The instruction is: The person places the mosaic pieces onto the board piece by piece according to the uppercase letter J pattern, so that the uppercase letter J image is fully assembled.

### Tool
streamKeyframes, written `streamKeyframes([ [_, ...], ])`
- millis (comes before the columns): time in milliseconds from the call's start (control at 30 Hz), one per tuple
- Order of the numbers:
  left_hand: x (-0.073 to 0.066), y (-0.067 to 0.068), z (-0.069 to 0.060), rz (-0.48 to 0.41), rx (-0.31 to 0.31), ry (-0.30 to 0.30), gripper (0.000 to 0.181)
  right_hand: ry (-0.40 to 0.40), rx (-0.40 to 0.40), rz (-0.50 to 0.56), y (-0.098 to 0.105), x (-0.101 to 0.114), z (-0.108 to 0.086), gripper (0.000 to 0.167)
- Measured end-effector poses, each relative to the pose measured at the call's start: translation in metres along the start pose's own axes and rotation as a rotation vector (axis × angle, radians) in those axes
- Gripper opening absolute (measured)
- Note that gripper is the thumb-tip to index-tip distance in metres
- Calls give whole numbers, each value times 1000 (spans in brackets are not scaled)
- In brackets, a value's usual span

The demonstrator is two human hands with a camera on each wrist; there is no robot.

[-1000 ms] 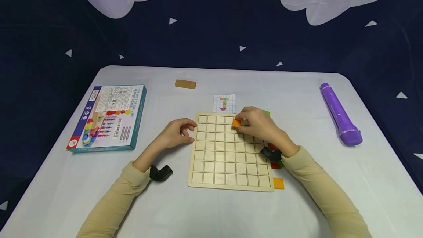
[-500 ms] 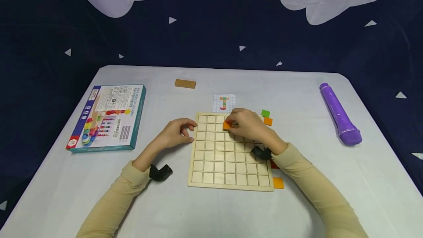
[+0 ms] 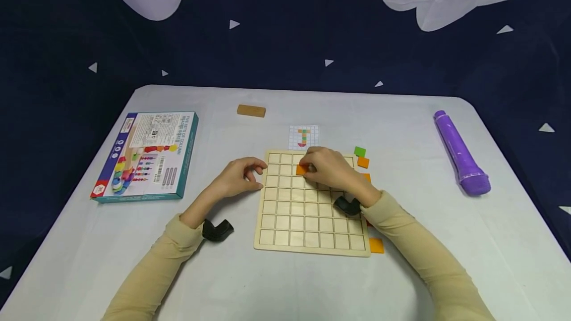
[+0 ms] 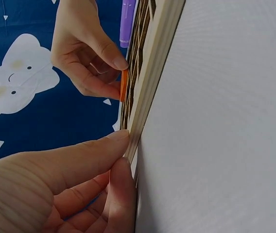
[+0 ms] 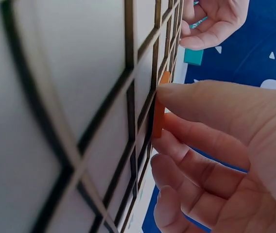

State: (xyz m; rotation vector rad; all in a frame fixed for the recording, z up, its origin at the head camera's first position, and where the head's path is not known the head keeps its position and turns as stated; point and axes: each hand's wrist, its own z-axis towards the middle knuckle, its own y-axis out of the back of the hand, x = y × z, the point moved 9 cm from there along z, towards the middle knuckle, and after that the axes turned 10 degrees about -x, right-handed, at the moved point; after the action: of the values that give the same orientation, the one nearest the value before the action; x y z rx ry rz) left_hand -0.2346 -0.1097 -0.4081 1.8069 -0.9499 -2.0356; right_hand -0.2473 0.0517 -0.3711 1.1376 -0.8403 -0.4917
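Observation:
My right hand (image 3: 327,166) is over the upper part of the wooden grid board (image 3: 290,236), pinching an orange square tile (image 3: 301,169) between thumb and fingers. In the right wrist view, this tile (image 5: 159,111) stands against the grid lines, with the thumb on one side. At the board's left edge, my left hand (image 3: 236,178) touches the rim with thumb and fingertips set apart. Close up in the left wrist view, the left thumb and index finger rest along the board's side (image 4: 150,73). A small pattern card (image 3: 304,137) with a coloured J-like shape lies behind the board.
Green (image 3: 360,151) and orange tiles (image 3: 363,162) lie right of the board, some partly hidden by the right arm; another orange tile (image 3: 376,245) is at its lower right corner. A boxed toy (image 3: 147,157), wooden block (image 3: 251,110) and purple microphone (image 3: 461,155) stand around.
The right hand has carried the orange tile leftward across the board's upper rows, uncovering the green and orange tiles at the right. The left hand has stayed at the board's edge.

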Motion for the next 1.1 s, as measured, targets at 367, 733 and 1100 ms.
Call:
streamKeyframes([
  [367, 1, 0, -1, -4, 3, 15, 46, 27, 3, -18, -3, 6, 5, 19],
  [733, 0, -1, 0, -16, 14, 5, 46, 15, 6, -33, -3, 8, 8, 21],
  [1100, 0, -1, 1, -14, 13, 6, 46, -7, -72, -14, 22, 4, 1, 24],
])
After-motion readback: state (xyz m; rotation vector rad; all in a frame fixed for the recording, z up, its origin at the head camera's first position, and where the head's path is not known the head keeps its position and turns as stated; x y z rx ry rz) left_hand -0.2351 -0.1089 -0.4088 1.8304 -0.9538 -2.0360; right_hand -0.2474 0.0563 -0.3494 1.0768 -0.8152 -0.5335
